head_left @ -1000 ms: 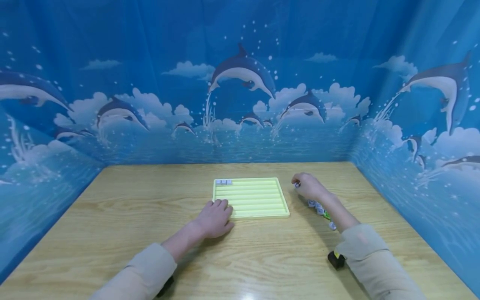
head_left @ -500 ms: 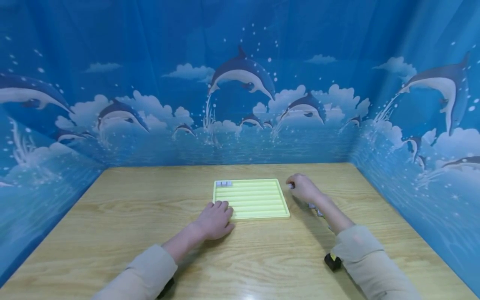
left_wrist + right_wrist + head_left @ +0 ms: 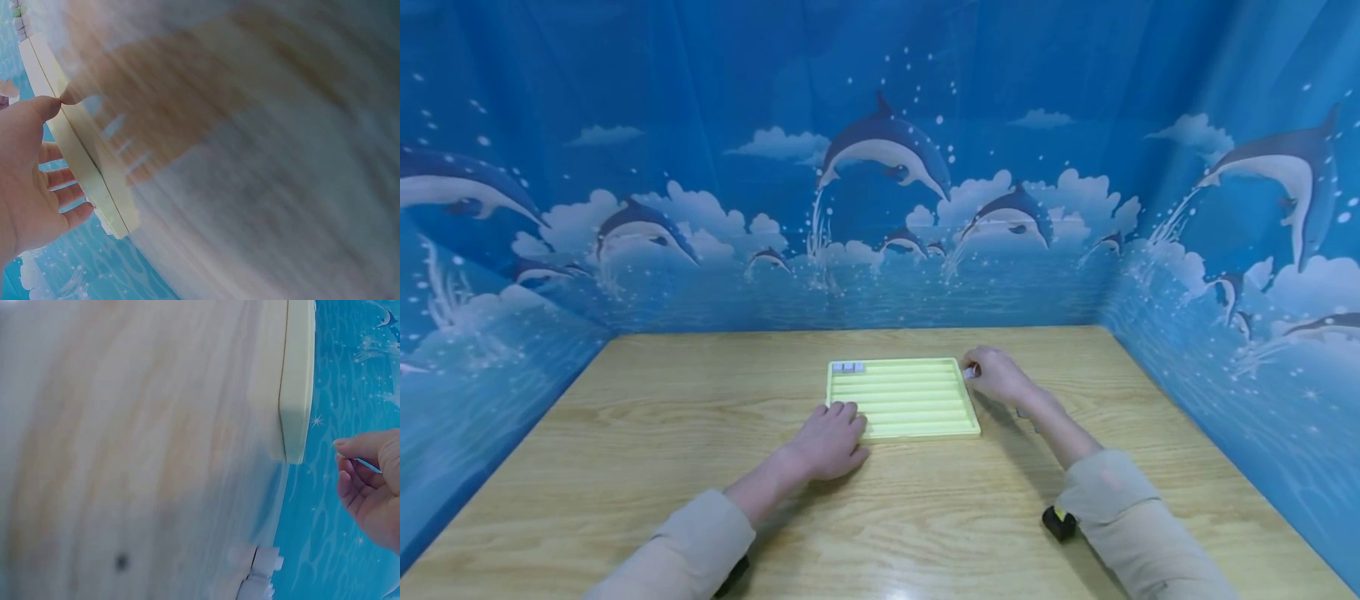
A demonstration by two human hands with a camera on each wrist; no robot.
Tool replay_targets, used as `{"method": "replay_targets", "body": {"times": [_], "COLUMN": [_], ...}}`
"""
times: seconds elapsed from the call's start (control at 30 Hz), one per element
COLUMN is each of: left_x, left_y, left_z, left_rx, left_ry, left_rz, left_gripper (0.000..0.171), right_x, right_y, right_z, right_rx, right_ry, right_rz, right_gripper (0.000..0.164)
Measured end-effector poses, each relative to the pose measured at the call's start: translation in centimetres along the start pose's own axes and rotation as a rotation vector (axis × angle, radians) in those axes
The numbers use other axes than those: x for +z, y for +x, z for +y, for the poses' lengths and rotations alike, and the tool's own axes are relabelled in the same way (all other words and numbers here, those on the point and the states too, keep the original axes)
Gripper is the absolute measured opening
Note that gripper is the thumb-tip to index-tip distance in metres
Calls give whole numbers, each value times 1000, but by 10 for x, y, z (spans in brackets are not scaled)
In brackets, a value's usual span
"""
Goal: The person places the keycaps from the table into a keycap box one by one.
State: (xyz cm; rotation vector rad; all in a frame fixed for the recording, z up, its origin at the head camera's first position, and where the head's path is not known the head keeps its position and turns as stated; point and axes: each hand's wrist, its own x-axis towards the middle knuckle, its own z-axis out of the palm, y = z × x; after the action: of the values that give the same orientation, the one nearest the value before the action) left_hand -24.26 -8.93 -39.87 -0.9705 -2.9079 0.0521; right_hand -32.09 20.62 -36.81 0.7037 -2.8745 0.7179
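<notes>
I am resting my left hand (image 3: 829, 442), fingers relaxed and spread, on the lower left of the pale green tray (image 3: 910, 396) at centre frame, I am pinching a small pale block (image 3: 969, 373) in my right hand (image 3: 1002, 377) near its upper right corner, three blocks (image 3: 848, 367) are sitting in its upper left.

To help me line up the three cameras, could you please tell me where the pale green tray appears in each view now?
Head: the tray sits below centre, with the left hand at its near left corner.
Left wrist: the tray slants down the left side.
Right wrist: the tray runs down from the top edge, right of centre.
Shared landmark: the blue backdrop.
</notes>
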Motion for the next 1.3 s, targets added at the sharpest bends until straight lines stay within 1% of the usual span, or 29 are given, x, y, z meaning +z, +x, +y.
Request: {"method": "replay_targets", "body": {"times": [0.27, 0.37, 0.5, 0.63, 0.8, 0.87, 1.0, 1.2, 1.3], "left_x": [0, 0, 0, 0, 0, 1, 1, 0, 0], "left_y": [1, 1, 1, 1, 0, 0, 0, 0, 0], "left_z": [-1, -2, -1, -1, 0, 0, 0, 1, 0], "left_rx": [-3, -5, -7, -9, -14, -16, -14, -13, -10], "left_ry": [12, 13, 12, 7, 3, 6, 6, 9, 15], "left_rz": [1, -1, -10, -20, -34, -36, -29, -34, -30], "left_gripper": [36, 37, 37, 37, 41, 41, 42, 45, 46], "right_x": [5, 7, 11, 16, 23, 25, 29, 36, 38], "right_y": [8, 12, 17, 22, 27, 29, 35, 44, 47], "right_z": [-14, -18, -22, -26, -31, -33, -39, -46, -51], "right_rx": [-17, -45, -102, -136, -108, -76, -54, -26, -38], "right_ry": [48, 55, 39, 11, 30, 45, 72, 85, 90], "right_rz": [-14, -10, -4, 1, -16, -38, -66, -62, -57], "right_gripper": [15, 20, 27, 25, 27, 27, 24, 22, 23]}}
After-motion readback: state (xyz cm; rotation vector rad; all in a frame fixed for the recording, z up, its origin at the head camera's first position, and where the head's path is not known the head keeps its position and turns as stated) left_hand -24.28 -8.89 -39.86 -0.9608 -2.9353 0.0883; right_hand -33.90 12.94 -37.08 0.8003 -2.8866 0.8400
